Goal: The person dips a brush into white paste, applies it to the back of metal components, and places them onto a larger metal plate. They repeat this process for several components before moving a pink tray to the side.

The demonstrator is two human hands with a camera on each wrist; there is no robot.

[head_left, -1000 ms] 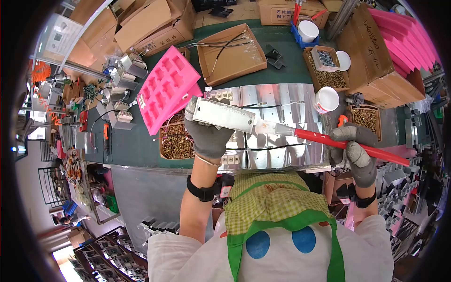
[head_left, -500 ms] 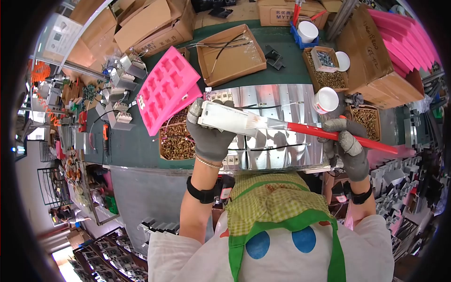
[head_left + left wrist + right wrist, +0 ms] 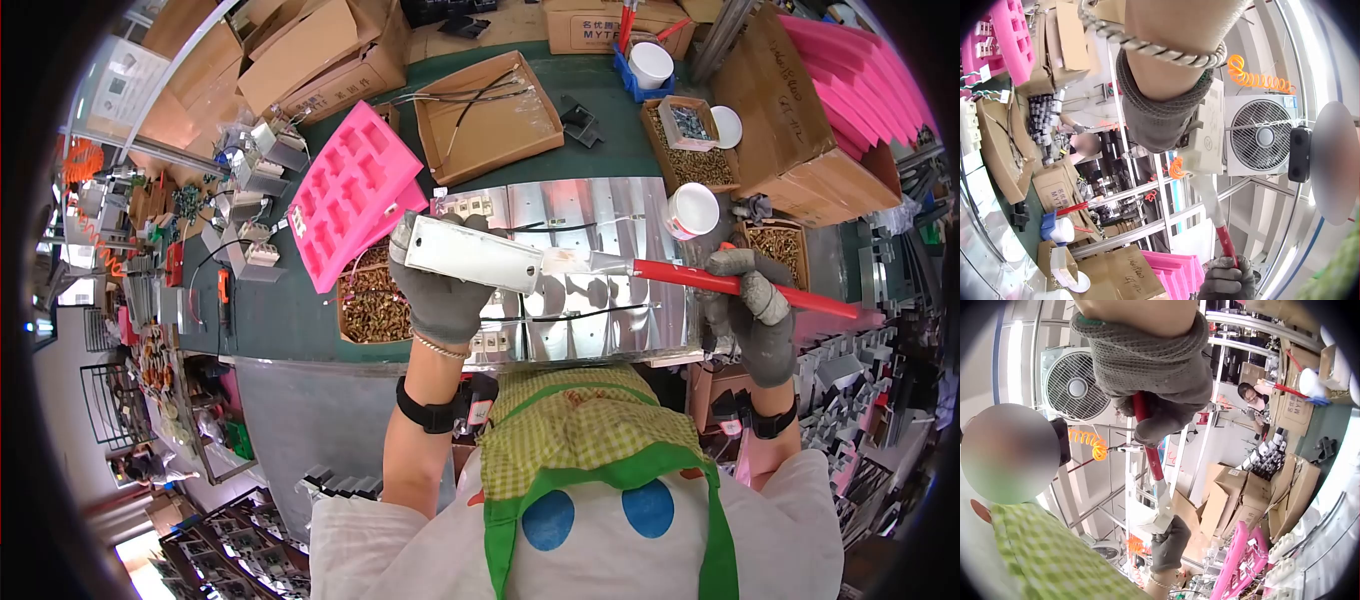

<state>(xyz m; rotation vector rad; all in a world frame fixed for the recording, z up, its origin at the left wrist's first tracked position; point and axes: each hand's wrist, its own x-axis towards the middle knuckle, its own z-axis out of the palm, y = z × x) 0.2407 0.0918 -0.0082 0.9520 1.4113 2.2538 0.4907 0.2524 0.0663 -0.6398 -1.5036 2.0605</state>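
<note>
Above the workbench my gloved left hand (image 3: 440,305) grips a flat white rectangular metal piece (image 3: 470,255) from its left end and underside, the broad face turned up. In my gloved right hand (image 3: 762,325) is a paintbrush (image 3: 690,275) with a red handle, the fingers curled round the handle. The brush's pale bristles (image 3: 560,262) lie right at the right end of the metal piece. From the right wrist view, the brush points down toward the white piece (image 3: 1150,519) in the left hand (image 3: 1169,545).
Below the hands lie shiny metal panels (image 3: 580,210) with black cables. Pink foam trays (image 3: 350,190) and a box of brass-coloured parts (image 3: 372,300) stand left. At right are a white tub (image 3: 693,212), another parts box (image 3: 778,250) and a big carton (image 3: 800,130). A shallow cardboard tray (image 3: 490,155) sits behind.
The brush slid left over the metal piece's right half, then drew back right to its end. The right hand moved with it; the left hand kept its hold, tilting the piece slightly.
</note>
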